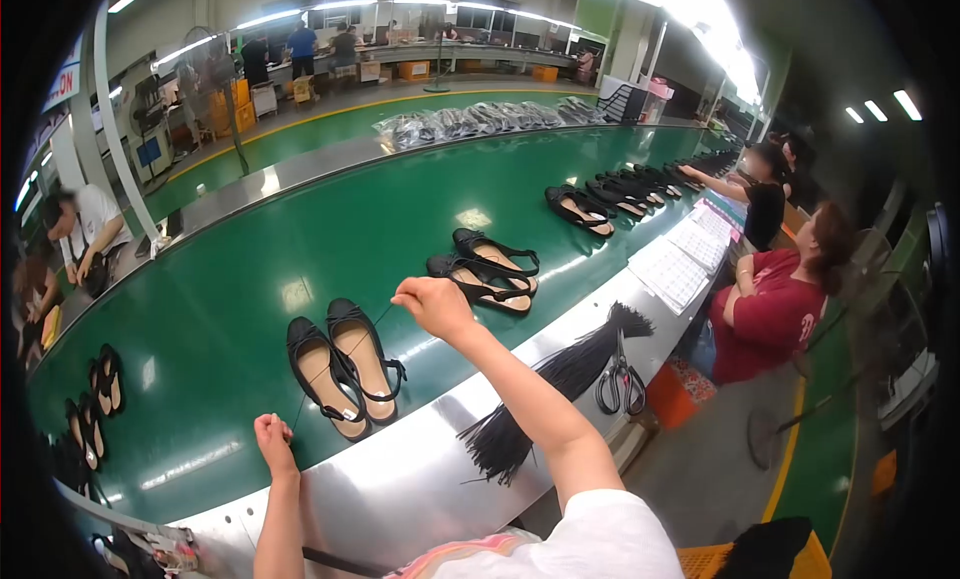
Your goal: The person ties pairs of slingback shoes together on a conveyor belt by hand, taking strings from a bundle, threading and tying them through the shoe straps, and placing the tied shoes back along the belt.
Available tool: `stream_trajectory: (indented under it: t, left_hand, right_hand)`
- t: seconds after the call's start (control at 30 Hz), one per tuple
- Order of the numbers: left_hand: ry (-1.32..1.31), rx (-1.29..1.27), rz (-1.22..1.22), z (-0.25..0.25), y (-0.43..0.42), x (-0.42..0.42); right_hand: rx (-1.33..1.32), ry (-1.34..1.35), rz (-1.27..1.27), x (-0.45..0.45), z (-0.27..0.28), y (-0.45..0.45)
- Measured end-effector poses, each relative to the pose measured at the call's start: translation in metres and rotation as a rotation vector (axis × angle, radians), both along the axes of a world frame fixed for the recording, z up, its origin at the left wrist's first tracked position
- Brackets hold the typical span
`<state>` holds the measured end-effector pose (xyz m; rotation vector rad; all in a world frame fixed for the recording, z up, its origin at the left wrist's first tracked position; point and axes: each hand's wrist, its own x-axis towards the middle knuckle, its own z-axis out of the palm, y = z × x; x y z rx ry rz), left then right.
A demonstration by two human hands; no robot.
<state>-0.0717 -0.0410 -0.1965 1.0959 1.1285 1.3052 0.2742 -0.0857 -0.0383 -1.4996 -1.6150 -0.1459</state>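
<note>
A pair of black slingback flats (345, 367) with beige insoles lies on the green conveyor belt in front of me. My left hand (273, 446) is closed at the near left of the pair, above the belt edge. On the far right side of the pair, my right hand (434, 307) pinches the end of a thin black cord (383, 314). The cord runs down toward the shoes, and a similar thin line leads from them to my left fingers. Its middle is hard to follow over the shoes. Another pair of black flats (486, 269) lies just beyond my right hand.
A bundle of black cords (560, 379) and black-handled scissors (620, 384) lie on the metal ledge (400, 469), with paper sheets (680, 262) farther along. More shoes (580, 211) line the belt. A person in red (770, 309) stands at right; others work beyond.
</note>
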Motion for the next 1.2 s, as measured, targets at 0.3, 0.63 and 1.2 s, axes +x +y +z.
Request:
stream_trajectory:
  t: [0.3,0.63,1.2]
  left_hand:
    - [0.533,0.404,-0.016,0.046,-0.023,0.004]
    - [1.117,1.257,0.189,0.183,0.002,0.016]
    - [0.250,0.046,-0.602,0.101,0.009,0.049]
  right_hand:
    - [0.058,1.541,0.356,-0.070,-0.025,0.023]
    - [-0.640,1.294,0.741,-0.163,-0.019,0.045]
    - [-0.293,0.247,0.667,-0.128,-0.001,0.013]
